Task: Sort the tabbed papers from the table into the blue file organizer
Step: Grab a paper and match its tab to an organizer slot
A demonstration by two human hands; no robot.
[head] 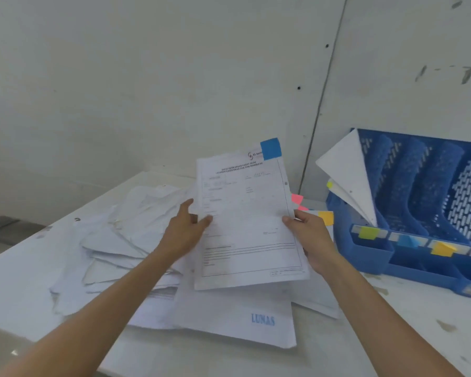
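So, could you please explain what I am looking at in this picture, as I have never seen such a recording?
There is no machine here: a person wears a camera on the head, so the one picture looks forward and down along both bare arms. The left hand and the right hand each hold a side edge of a printed sheet with a blue tab at its top corner, raised above a white table. Under it lies a loose pile of papers; a pink tab and a yellow tab peek out beside the right hand. On the right stands the blue file organizer, with green, blue, yellow and pink labels along its front. Its leftmost slot already holds white sheets.
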